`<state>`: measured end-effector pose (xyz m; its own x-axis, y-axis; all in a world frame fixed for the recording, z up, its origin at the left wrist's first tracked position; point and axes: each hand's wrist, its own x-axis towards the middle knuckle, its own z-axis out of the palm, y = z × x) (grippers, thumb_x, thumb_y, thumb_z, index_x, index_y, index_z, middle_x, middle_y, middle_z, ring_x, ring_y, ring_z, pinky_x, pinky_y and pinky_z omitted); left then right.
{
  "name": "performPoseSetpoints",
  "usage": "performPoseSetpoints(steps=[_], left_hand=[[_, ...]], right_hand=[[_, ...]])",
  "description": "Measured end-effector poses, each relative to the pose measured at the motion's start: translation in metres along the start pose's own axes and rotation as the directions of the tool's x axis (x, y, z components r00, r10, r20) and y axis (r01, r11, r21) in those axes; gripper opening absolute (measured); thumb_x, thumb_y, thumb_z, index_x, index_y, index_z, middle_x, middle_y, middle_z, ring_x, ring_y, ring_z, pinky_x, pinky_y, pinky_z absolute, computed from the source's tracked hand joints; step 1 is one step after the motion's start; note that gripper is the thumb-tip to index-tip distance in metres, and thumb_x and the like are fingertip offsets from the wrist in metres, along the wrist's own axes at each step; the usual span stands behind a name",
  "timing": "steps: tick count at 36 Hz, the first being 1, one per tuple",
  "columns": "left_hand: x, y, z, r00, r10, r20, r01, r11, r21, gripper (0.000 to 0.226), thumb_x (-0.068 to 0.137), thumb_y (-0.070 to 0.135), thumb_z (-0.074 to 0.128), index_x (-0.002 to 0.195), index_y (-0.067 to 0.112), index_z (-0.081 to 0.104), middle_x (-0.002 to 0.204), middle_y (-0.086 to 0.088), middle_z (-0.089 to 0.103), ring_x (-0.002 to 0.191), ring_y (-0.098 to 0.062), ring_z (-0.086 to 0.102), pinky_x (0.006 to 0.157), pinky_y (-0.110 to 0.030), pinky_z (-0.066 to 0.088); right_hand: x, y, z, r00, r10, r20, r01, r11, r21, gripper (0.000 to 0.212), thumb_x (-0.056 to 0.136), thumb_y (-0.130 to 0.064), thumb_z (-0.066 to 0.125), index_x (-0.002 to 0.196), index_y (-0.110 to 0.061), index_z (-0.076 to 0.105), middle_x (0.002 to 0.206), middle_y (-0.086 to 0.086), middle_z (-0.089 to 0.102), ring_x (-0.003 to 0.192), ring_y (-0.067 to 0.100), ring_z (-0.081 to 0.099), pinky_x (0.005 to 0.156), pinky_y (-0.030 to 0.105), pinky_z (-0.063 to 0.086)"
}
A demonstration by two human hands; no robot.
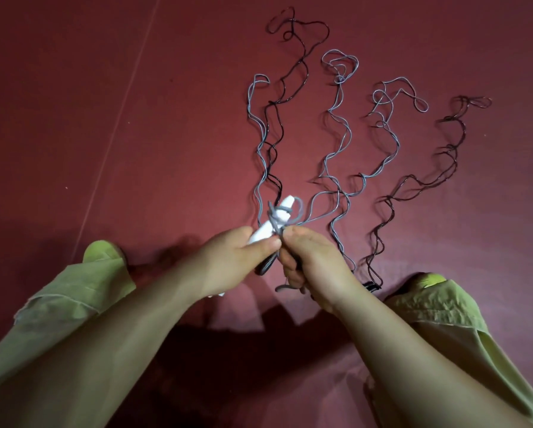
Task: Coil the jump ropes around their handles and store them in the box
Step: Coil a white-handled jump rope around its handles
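Observation:
My left hand grips a pair of white jump-rope handles that point up and away from me. A few turns of grey rope wrap around them near the tip. My right hand pinches that grey rope right beside the handles, and a short grey loop hangs below its fingers. Several more ropes lie wavy on the red floor beyond: a grey rope in the middle, a black rope at the far left, and a dark rope at the right. No box is in view.
The red floor has a pale seam line running diagonally at the left. Black handles lie on the floor by my right wrist. My green slippers show at both sides, near my knees.

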<state>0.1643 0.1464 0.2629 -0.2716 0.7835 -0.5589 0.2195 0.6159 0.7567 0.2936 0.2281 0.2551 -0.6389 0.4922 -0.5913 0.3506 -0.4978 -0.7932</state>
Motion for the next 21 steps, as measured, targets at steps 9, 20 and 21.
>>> performPoseSetpoints(steps=[9,20,21], left_hand=[[-0.007,0.008,-0.008,0.923,-0.028,0.384,0.245,0.812,-0.53,0.04,0.083,0.05,0.06,0.083,0.01,0.058,0.055,0.002,0.044,0.04,-0.009,0.033,0.042,-0.02,0.031],[-0.004,-0.001,-0.029,0.661,0.104,0.743,0.519,0.653,-0.552,0.044,0.052,0.054,0.085,0.074,0.019,0.069,0.056,0.003,0.046,0.038,-0.008,0.045,0.04,-0.021,0.042],[-0.003,-0.001,-0.03,0.671,0.096,0.735,0.529,0.632,-0.566,0.044,0.051,0.053,0.086,0.074,0.018,0.07,0.055,0.004,0.046,0.037,-0.008,0.044,0.04,-0.02,0.041]], right_hand=[[0.001,-0.008,-0.008,0.997,-0.055,-0.047,0.05,0.994,-0.099,0.047,0.102,-0.022,0.04,0.057,-0.017,0.051,0.052,0.007,0.034,0.038,0.013,0.028,0.04,0.019,0.024],[0.01,-0.009,-0.059,0.855,-0.375,-0.359,0.048,0.746,-0.664,0.04,0.101,-0.035,0.041,0.078,-0.008,0.058,0.063,0.004,0.06,0.065,0.025,0.055,0.062,0.033,0.041],[0.01,-0.009,-0.061,0.836,-0.403,-0.372,0.039,0.72,-0.693,0.041,0.101,-0.037,0.04,0.079,-0.008,0.058,0.066,0.007,0.062,0.069,0.029,0.057,0.064,0.035,0.043]])
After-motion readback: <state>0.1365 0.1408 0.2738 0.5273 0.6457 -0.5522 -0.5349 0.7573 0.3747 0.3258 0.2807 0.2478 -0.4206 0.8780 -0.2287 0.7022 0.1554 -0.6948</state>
